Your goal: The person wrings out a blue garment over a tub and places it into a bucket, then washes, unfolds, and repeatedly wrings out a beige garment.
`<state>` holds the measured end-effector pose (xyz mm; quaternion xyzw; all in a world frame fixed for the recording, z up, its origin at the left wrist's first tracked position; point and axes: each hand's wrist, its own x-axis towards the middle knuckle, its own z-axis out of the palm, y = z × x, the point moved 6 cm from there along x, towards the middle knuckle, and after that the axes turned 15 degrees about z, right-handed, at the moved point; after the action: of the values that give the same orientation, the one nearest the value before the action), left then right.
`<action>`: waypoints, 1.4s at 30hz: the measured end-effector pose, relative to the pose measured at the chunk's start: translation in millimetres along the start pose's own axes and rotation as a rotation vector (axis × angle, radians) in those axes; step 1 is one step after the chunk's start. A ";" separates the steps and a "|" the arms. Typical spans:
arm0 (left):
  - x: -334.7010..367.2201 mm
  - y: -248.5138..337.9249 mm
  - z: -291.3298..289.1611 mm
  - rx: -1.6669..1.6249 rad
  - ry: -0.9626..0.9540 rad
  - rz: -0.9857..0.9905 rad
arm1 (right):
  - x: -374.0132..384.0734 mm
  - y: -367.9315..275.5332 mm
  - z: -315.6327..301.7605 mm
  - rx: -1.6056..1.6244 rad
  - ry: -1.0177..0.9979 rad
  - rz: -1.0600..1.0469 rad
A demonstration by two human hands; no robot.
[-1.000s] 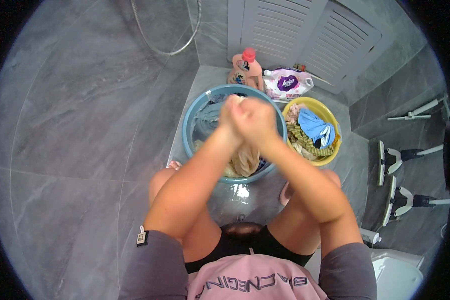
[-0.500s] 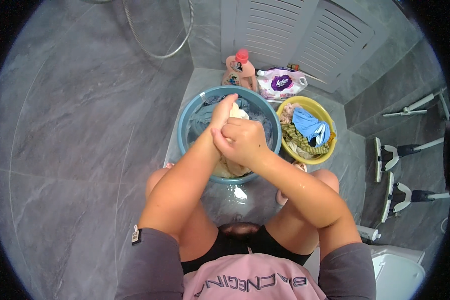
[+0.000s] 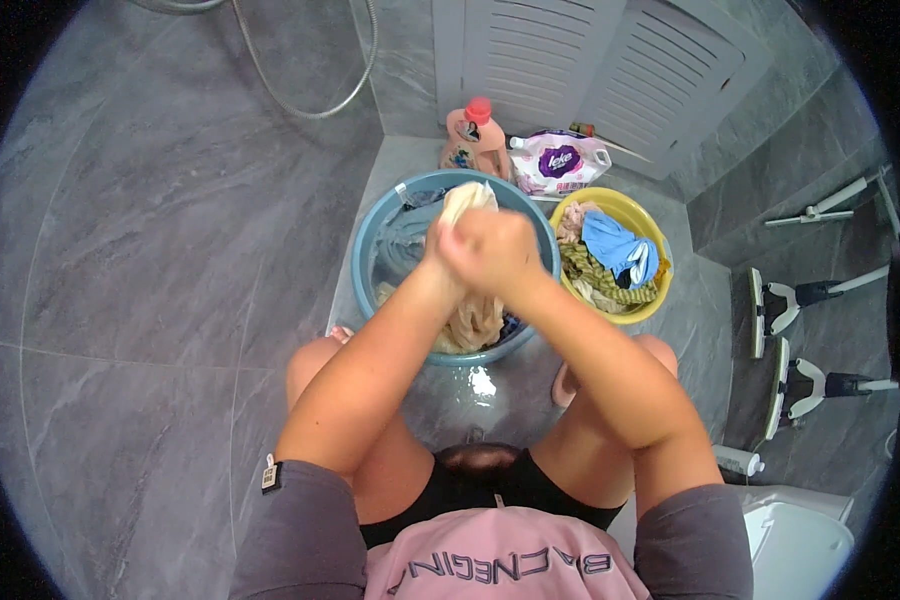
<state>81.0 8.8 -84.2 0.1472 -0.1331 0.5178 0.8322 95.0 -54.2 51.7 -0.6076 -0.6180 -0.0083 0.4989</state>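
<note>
blue tub point(image 3: 363, 262): smooth plastic | cream cloth point(image 3: 470, 197): creased fabric | yellow basin point(image 3: 622, 318): smooth plastic | shower hose point(image 3: 372, 42): shiny metal

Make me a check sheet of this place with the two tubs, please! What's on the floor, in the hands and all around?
Surface: gray floor, shiny patch in front of the blue tub.
Things: cream cloth above the blue tub, which holds more cloth.
Clutter: pink bottle, white-and-purple package, yellow tub of clothes.
Grip: right hand closed on the cream cloth; left hand against it, fingers mostly hidden.
Cables: nothing seen.
Surroundings: shower hose, gray slatted doors.
</note>
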 end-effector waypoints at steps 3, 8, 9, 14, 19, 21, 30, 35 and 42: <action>2.0 -9.2 48.0 0.608 0.638 -0.276 | 24.1 79.0 -8.4 -0.073 -0.032 0.546; 13.4 18.5 53.1 0.523 0.686 -0.095 | 11.8 35.2 3.6 0.072 -0.122 0.401; 15.5 22.5 60.8 0.531 0.661 -0.064 | 12.0 35.5 2.6 0.054 -0.128 0.468; 20.2 22.4 57.9 0.925 0.451 -0.002 | 17.6 88.2 5.1 -0.006 -0.111 0.729; 33.0 65.2 47.5 0.776 0.731 0.097 | 3.9 70.4 14.9 0.198 -0.293 0.670; 36.6 83.8 51.5 0.745 0.741 0.155 | -2.3 76.6 21.9 0.094 -0.552 0.604; 38.4 62.2 67.2 0.582 0.520 -0.104 | 13.8 127.5 -17.1 0.606 -0.674 1.005; 21.5 30.5 83.6 0.500 0.593 -0.250 | 20.4 103.6 -11.9 1.355 -0.459 0.940; -4.9 13.9 26.5 0.935 0.668 -0.110 | 1.5 57.5 3.4 0.104 -0.144 0.607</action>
<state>64.5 0.4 -60.1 0.3345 0.3878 0.4959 0.7013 137.0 -36.0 16.7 -0.7368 -0.4417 0.2156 0.4642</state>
